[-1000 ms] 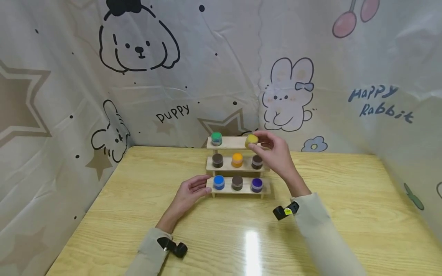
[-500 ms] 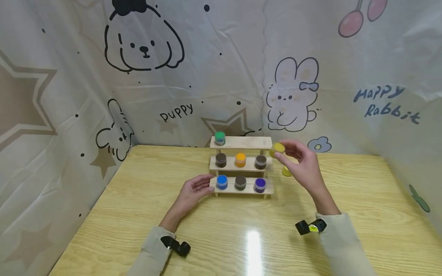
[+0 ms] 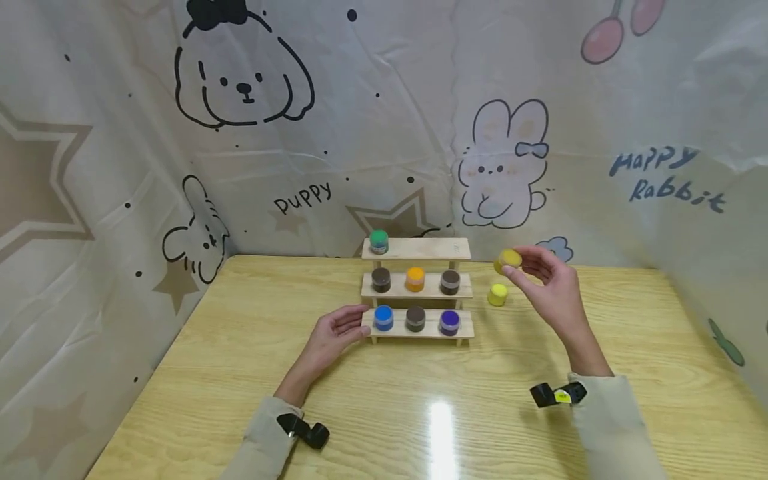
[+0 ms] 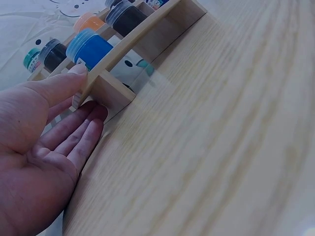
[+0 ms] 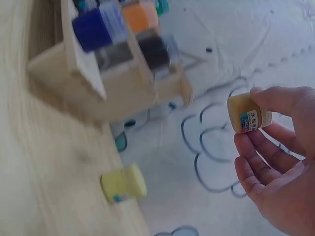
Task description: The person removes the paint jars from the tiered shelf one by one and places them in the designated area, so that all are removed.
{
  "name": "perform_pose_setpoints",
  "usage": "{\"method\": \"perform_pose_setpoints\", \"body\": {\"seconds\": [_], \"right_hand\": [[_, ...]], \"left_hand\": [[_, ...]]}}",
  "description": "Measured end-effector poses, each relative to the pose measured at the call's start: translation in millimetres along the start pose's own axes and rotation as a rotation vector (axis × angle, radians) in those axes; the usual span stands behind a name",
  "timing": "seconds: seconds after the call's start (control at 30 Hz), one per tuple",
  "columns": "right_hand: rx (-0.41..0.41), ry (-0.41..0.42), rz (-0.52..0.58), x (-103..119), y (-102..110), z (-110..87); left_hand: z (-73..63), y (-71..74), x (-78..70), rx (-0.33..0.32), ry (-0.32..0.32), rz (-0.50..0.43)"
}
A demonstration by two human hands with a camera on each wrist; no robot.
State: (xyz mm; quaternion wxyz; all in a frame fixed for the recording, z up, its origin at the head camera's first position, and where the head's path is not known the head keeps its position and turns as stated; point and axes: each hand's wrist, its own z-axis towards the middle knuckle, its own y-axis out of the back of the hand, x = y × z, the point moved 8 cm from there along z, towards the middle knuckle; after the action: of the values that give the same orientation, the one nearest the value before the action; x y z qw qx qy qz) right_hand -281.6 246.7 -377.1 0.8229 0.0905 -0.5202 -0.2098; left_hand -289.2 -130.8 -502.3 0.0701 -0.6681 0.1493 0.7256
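Observation:
A three-tier wooden display rack (image 3: pixel 420 324) stands on the table with small paint jars on its steps. My left hand (image 3: pixel 332 332) holds the rack's bottom tier by its left end, the thumb (image 4: pixel 74 78) at the top edge near a blue paint jar (image 4: pixel 91 49) and the fingers lower by the side panel. To the right of the rack, my right hand (image 3: pixel 553 293) pinches a dark yellow paint jar (image 5: pixel 246 112) between thumb and fingertips, raised above the table. A brighter yellow paint jar (image 3: pixel 497 295) stands on the table below that hand, beside the rack.
A green jar (image 3: pixel 379 242) sits at the left of the top tier. Two dark jars flank an orange jar (image 3: pixel 415 279) on the middle tier; a dark jar (image 3: pixel 415 319) and a purple jar (image 3: pixel 449 323) share the bottom one. A printed curtain (image 3: pixel 384 133) hangs behind.
My right hand has carried the dark yellow jar from over the top tier to the right, away from the rack. The brighter yellow jar has come into view. My left hand stays at the rack.

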Motion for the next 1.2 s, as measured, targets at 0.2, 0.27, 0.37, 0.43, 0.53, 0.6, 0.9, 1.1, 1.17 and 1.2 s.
{"method": "perform_pose_setpoints", "body": {"seconds": [0.2,0.27,0.37,0.43,0.53,0.6,0.9,1.1,1.17,1.2], "right_hand": [[-0.017,-0.060,-0.038,-24,7,-2.0],[-0.012,-0.089,-0.069,-33,8,-3.3],[-0.003,-0.128,-0.094,-46,8,-5.2],[0.000,-0.155,-0.102,-55,10,-6.7],[0.001,-0.200,-0.088,-69,14,-9.7],[0.001,-0.230,-0.076,-78,16,-11.9],[0.029,-0.346,-0.100,-114,24,-23.2],[0.068,-0.361,-0.116,-126,20,-25.2],[0.081,-0.365,-0.124,-126,20,-25.2],[0.087,-0.365,-0.130,-126,21,-25.3]], "left_hand": [[-1.4,-0.6,0.6,-0.008,-0.004,0.001],[-1.5,-0.1,2.2,-0.011,-0.004,-0.005],[-2.2,0.4,4.3,-0.017,0.002,-0.016],[-2.8,0.6,5.2,-0.020,0.004,-0.030],[-3.3,-0.2,4.2,-0.015,0.003,-0.025],[-2.7,-0.6,3.2,-0.010,-0.001,-0.025],[1.3,-3.0,-1.8,0.003,-0.005,-0.025],[0.1,-0.7,0.8,-0.017,-0.001,-0.023],[-0.3,-1.0,0.9,-0.021,0.002,-0.028],[-0.2,-1.5,0.9,-0.020,0.003,-0.037]]}}
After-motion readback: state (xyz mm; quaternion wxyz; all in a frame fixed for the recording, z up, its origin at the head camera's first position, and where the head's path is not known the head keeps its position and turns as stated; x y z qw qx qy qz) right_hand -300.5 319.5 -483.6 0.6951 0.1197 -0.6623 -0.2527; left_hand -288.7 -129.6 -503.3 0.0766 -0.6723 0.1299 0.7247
